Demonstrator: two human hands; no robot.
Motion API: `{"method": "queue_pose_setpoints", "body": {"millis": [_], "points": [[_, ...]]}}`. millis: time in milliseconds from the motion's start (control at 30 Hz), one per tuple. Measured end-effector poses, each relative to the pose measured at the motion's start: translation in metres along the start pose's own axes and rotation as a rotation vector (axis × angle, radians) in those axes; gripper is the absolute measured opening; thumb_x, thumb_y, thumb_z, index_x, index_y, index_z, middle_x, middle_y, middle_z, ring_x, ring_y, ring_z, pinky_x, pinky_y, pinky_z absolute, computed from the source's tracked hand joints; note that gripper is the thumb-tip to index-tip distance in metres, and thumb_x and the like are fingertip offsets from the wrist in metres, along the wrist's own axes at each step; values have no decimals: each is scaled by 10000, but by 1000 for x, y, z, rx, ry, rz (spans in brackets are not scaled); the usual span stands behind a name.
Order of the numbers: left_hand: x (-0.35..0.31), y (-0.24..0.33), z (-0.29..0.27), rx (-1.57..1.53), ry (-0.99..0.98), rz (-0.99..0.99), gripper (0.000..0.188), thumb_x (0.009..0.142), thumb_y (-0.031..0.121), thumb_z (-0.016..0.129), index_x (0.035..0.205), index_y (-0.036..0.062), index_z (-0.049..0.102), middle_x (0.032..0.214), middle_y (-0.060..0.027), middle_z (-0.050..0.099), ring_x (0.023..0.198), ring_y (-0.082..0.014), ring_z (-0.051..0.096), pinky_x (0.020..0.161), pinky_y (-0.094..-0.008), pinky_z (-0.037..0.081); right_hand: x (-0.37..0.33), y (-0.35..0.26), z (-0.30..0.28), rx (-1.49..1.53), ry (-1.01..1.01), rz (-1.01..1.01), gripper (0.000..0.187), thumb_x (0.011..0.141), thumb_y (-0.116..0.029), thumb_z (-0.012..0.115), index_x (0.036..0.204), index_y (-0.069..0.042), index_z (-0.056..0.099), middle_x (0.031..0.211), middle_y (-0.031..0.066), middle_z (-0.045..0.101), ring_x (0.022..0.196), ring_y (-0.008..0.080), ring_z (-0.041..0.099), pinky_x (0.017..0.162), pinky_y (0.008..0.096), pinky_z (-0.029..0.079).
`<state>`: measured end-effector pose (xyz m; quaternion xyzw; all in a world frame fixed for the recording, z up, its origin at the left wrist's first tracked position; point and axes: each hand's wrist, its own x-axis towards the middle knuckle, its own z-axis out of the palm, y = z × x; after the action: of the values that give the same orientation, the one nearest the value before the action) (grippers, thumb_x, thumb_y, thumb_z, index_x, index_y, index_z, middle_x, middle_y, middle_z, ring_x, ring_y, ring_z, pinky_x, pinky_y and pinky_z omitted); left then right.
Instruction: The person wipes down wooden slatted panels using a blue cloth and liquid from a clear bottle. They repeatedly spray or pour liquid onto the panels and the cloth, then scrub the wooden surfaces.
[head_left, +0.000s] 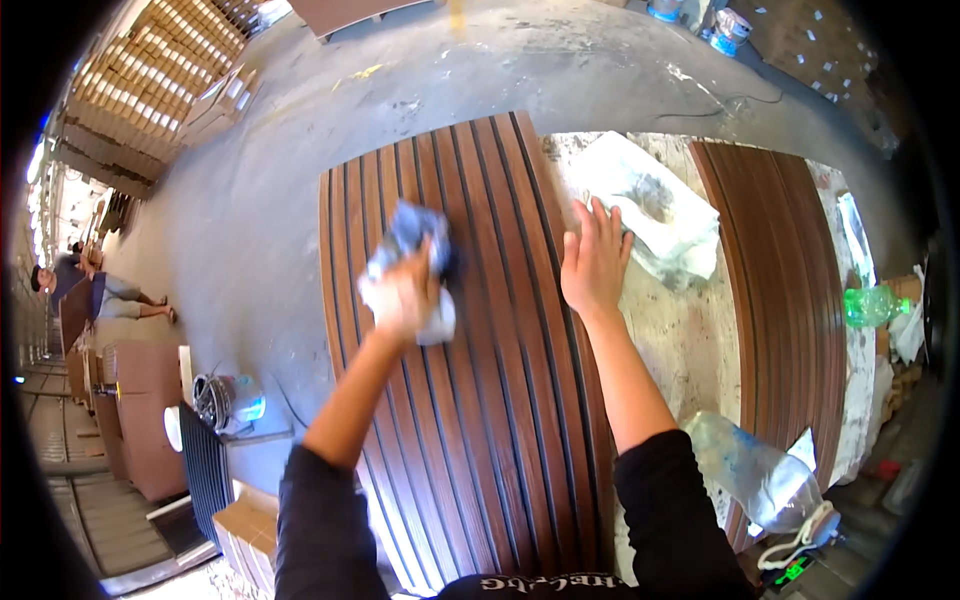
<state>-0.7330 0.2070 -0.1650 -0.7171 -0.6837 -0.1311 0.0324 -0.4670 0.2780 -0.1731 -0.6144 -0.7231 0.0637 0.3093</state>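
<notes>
A brown slatted wood-look panel (510,400) with dark grooves lies lengthwise in front of me on a pale, stained work table (690,340). My left hand (402,295) presses a crumpled blue and white rag (415,230) onto its left half; hand and rag are blurred. Near the panel's right edge, my right hand (597,258) lies flat with fingers spread, holding nothing. Just beyond its fingertips rests a white cloth (650,200) with dark smudges.
A second brown panel (785,300) lies on the table's right side. Beside it are a large clear bottle (755,470) and a green bottle (875,307). On the floor at left stand a bucket (228,402) and stacked boards (150,410). A person (110,290) is farther off.
</notes>
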Motion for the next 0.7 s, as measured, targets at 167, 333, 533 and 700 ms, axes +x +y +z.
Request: {"method": "queue_pose_setpoints", "body": {"millis": [167,333,533,700], "points": [[-173,70,-66,-56,-266,81,737,639,89,673,1357,63,508,711,-33,616,621,-193,626,621,-357,481,-3,-6,7,-3,27,15,418,938,-198,487,1346,-127,425,1433,103,402,1402,358,259,1118,591,185],[-81,20,-35,-84,14,131,614,696,54,661,1301,38,551,819,-124,672,642,-244,643,622,-370,517,-10,-10,6,22,11,-11,433,931,-169,489,1351,-108,406,1434,106,396,1399,365,261,1107,604,191],[136,-41,0,-8,21,-248,365,881,260,526,1222,157,604,854,-216,681,777,-389,669,714,-516,518,-9,-8,-9,66,7,-22,455,930,-140,474,1375,-122,384,1442,108,382,1399,389,250,1106,616,174],[158,-44,14,57,39,-339,365,899,344,490,1184,156,618,900,-224,679,839,-422,653,758,-517,515,-9,-5,-1,59,8,-47,432,928,-154,478,1357,-164,431,1435,95,396,1403,363,253,1115,600,170]]}}
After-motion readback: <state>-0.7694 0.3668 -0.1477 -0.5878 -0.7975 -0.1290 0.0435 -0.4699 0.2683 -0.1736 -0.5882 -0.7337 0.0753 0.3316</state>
